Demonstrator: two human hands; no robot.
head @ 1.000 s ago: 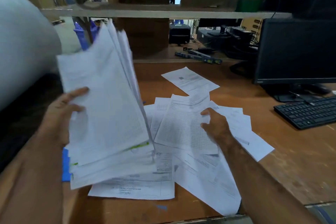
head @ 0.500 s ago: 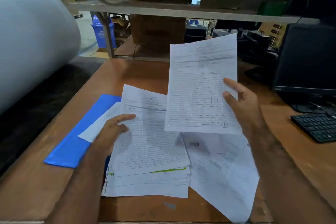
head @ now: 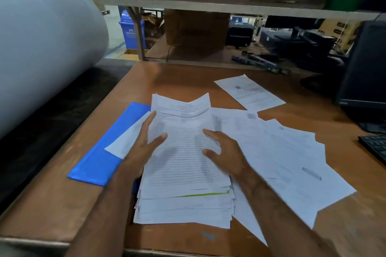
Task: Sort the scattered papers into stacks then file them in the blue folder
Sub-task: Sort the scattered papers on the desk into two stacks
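Here, nearest first, everything placed against the stack.

Stack [head: 183, 204]: a thick pile of white printed sheets, edges ragged and fanned at the near end, one lime-green strip showing in the layers; it lies flat on the brown wooden desk [head: 52, 210].
Top sheet [head: 183, 131]: ruled with fine lines, its far edge buckled into a shallow wave.
My left hand [head: 144, 148]: lies on the stack's left edge, fingers straight and spread, thumb across the top sheet, clasping nothing.
My right hand [head: 223, 152]: rests on the stack's right side, fingers loosely spread and a little bent, palm down; blurred, but nothing is pinched in it.
Blue folder [head: 98, 165]: smooth, flat, bright blue, left of the stack and partly under it; a single white sheet [head: 127, 142] lies slanted across it, touching the stack.
Scattered papers [head: 288, 162]: right of the stack, overlapping loose sheets at odd angles, corners jutting out.
Lone sheet [head: 249, 92]: beyond the stack to the right, apart from the rest.
Keyboard [head: 376, 146]: black, far right of the stack.
Monitor [head: 365, 64]: black, behind the keyboard.
White roll [head: 41, 44]: huge, smooth, rounded, far left of the stack.
Shelf board [head: 208, 4]: pale, beyond the stack, overhead.
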